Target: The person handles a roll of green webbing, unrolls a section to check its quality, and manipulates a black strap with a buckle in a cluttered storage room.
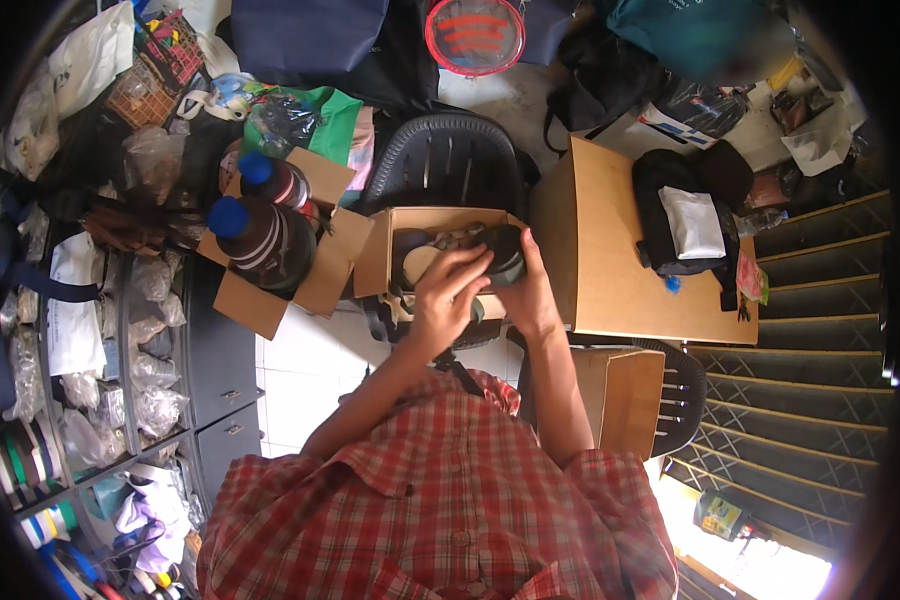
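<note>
Dark round object (506,254) gripped by right fingers (533,258); left fingers (462,268) bent at its left edge, grip unclear

The hands (448,298) hold a dark object (507,250) over a box (372,262).

box (373,255): matt cardboard | chair (445,150): ribbed plastic | shirt (460,480): woven cloth | floor (315,350): smooth tile

I wear a plaid button-up shirt (510,480), red crossed with dark grey and whitish lines. Small round buttons (461,538) run down its front placket. Its loose short sleeves (620,495) leave my forearms (564,395), left hand (442,305) and right hand (532,295) bare.
</note>
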`<control>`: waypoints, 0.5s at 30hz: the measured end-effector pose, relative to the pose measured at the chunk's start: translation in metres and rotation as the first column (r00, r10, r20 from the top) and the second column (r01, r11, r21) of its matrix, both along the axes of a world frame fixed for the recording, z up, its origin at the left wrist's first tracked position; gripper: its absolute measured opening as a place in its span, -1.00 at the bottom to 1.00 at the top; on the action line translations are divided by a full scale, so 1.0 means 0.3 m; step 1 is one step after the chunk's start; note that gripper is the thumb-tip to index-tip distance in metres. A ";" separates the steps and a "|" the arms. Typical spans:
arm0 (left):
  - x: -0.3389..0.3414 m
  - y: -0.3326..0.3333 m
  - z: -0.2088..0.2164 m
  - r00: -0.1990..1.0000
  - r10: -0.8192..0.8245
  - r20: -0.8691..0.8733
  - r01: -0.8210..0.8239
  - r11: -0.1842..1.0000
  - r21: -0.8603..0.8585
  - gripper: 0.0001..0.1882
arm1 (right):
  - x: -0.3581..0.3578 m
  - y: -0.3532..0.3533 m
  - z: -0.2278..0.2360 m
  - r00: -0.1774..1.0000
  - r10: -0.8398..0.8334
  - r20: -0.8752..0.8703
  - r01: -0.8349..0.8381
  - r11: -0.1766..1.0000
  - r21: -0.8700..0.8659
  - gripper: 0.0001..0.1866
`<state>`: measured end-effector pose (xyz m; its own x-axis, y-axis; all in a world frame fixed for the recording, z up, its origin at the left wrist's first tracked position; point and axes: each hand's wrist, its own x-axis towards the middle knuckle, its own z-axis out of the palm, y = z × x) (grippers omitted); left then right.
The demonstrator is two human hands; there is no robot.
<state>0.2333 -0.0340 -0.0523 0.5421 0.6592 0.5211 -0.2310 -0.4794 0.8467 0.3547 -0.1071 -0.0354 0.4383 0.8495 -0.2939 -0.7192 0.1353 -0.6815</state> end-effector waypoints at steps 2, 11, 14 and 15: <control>-0.020 0.081 0.020 0.997 -0.077 -0.016 0.078 0.993 0.088 -0.70 | 0.015 -0.014 0.044 0.935 0.034 0.354 -0.011 0.998 -0.067 -0.45; -0.043 0.137 0.103 0.989 -0.141 0.045 0.147 0.973 -0.179 -0.78 | 0.035 -0.001 0.097 0.640 0.175 0.748 -0.049 0.981 -0.187 -0.13; -0.052 0.138 0.062 0.997 -0.073 0.028 0.077 0.961 -0.266 -0.85 | 0.032 0.002 0.075 0.774 0.042 0.631 0.026 0.995 -0.098 -0.13; -0.061 0.144 0.059 0.992 -0.103 -0.078 0.084 0.973 -0.214 -0.87 | 0.025 0.005 0.064 0.850 -0.032 0.526 0.018 0.999 0.032 -0.15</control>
